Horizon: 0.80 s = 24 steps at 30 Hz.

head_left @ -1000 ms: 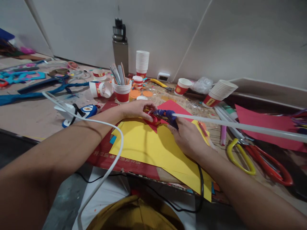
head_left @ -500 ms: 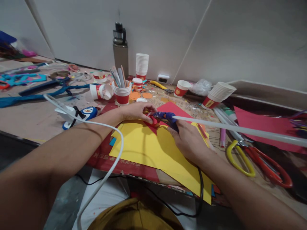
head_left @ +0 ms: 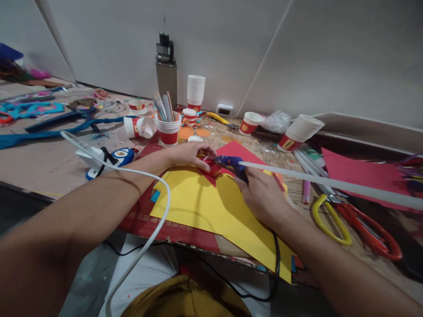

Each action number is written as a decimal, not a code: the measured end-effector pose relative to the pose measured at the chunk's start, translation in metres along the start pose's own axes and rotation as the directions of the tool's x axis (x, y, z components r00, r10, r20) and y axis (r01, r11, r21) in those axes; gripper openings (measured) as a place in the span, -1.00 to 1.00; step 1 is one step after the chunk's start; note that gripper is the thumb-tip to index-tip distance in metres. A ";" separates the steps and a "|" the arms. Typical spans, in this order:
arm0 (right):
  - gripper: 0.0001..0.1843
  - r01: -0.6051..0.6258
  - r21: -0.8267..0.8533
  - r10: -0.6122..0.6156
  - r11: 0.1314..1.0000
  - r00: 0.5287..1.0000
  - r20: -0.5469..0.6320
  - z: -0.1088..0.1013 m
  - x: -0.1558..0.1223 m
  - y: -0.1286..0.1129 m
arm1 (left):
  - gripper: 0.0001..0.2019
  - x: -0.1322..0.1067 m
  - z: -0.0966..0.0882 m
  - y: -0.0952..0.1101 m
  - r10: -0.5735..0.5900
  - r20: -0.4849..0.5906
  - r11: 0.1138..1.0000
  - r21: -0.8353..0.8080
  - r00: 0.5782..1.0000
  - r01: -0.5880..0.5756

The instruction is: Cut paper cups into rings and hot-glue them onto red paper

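My right hand [head_left: 262, 187] is wrapped round a blue hot glue gun [head_left: 233, 164], with a long whitish glue stick [head_left: 307, 177] running out of its back to the right. The gun's nozzle points left, close to my left fingers. My left hand [head_left: 191, 155] is closed, thumb and fingers pinching a small red piece [head_left: 213, 167]; its exact shape is partly hidden by the fingers. Below both hands lie yellow sheets [head_left: 194, 202], with a red sheet [head_left: 239, 150] on top toward the back.
Behind my hands stand a cup of pencils [head_left: 168, 131], stacked paper cups [head_left: 196, 90] and a tall bottle [head_left: 166, 79]. Scissors with red and yellow handles [head_left: 332, 224] lie at right. A white cable [head_left: 167, 198] hangs across my left forearm. A blue-and-white device [head_left: 120, 158] sits left.
The glue gun has shifted slightly right and its nozzle has tipped a little away from the red piece. My left hand stays in nearly the same place.
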State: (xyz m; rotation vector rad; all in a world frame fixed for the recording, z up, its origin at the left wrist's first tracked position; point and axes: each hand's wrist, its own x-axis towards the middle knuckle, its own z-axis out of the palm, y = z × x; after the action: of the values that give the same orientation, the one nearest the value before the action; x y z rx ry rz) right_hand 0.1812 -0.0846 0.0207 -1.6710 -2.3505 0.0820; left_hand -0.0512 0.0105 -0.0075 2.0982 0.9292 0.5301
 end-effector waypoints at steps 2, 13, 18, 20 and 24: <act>-0.76 -0.008 0.011 0.008 1.000 1.000 0.000 0.000 0.000 -0.001 | -0.48 0.000 0.000 0.001 -0.009 -0.005 1.000 -0.001 1.000 0.009; -0.74 -0.047 0.166 0.038 0.985 0.998 0.057 0.008 0.008 -0.003 | -0.50 0.000 0.000 0.003 -0.030 -0.010 0.996 0.086 1.000 0.030; -0.73 -0.060 0.135 0.054 0.989 0.998 0.043 0.008 0.007 0.001 | -0.50 0.002 0.001 -0.003 -0.028 -0.011 0.999 0.044 1.000 0.028; -0.74 -0.063 0.121 0.058 0.991 0.997 0.042 0.006 0.006 0.001 | -0.49 0.002 0.000 -0.004 -0.021 -0.006 0.999 0.035 1.000 0.021; -0.73 -0.055 0.085 0.052 0.995 0.998 0.034 0.003 0.003 -0.001 | -0.49 0.001 0.000 0.001 -0.038 -0.012 0.996 0.076 0.999 0.038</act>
State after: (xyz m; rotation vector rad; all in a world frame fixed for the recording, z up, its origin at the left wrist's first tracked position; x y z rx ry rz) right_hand 0.1788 -0.0820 0.0186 -1.7037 -2.2906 0.2173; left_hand -0.0505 0.0107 -0.0063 2.1431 1.0078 0.4937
